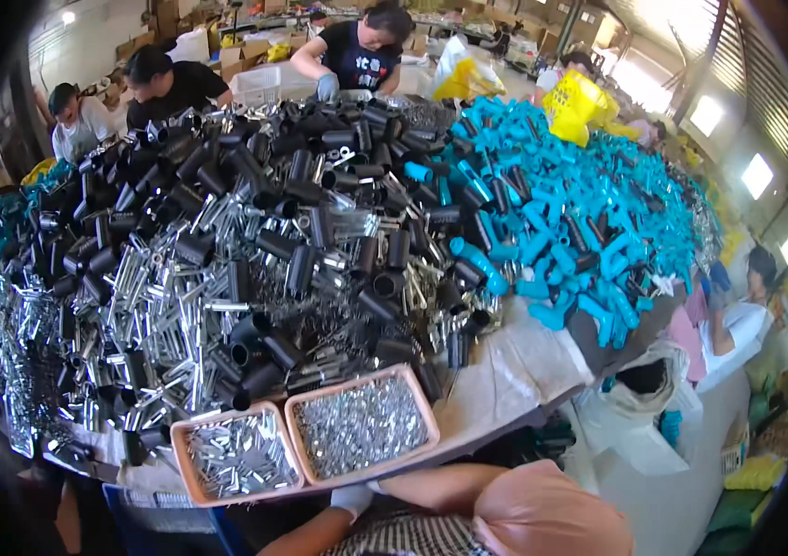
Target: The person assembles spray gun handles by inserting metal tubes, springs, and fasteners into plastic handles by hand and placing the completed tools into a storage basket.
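At the lower edge my left hand [353, 499], in a white glove, is next to my right wrist, below the table's front rim. Its fingers are too small and hidden to tell whether they hold anything. My right hand [376, 486] comes in from the right along the same edge; only a bit of its white glove shows, its fingers hidden. Nearest to both hands is a pink basket [437, 430] full of small shiny metal pieces. Beside it on the left, a second pink basket [192, 501] holds short metal tubes or strips, loosely spread.
A big heap of black tubular parts [301, 269] and silver metal pieces [185, 306] covers the table. Turquoise plastic parts [551, 232] pile up on the right, with a yellow bag [574, 107] on top. Several people work around it. A white sack [639, 375] stands at the right.
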A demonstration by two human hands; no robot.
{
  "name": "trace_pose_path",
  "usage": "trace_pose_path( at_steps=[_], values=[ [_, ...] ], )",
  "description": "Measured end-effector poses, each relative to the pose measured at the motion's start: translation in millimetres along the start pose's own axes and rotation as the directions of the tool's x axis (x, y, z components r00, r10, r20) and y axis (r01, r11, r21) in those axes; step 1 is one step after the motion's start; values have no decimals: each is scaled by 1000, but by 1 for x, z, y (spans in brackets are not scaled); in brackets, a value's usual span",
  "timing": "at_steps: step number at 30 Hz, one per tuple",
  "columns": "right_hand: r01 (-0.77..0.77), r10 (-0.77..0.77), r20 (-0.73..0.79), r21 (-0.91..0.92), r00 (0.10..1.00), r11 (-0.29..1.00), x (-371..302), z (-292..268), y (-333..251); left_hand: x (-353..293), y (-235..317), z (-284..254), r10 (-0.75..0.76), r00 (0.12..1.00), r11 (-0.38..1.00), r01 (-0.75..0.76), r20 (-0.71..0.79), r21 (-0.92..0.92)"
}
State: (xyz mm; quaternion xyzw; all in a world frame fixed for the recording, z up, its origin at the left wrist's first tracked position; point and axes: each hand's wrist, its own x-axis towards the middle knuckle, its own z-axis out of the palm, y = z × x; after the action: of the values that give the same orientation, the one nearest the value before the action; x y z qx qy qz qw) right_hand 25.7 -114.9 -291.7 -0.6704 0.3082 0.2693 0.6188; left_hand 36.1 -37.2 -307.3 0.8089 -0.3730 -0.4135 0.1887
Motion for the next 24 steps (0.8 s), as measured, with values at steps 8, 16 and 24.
trace_pose_path(
  at_steps=[8,16,24],
  values=[
    [52,-52,39,-24,998,998,-9,12,0,-1,-30,47,-103,982,992,114,-156,61],
    [77,-75,50,-44,996,996,-10,10,1,-9,-1,8,-227,963,973,217,-146,-77],
    [98,-98,4,-66,995,993,-4,8,3,11,-27,44,-208,975,940,178,77,290]
  ],
)
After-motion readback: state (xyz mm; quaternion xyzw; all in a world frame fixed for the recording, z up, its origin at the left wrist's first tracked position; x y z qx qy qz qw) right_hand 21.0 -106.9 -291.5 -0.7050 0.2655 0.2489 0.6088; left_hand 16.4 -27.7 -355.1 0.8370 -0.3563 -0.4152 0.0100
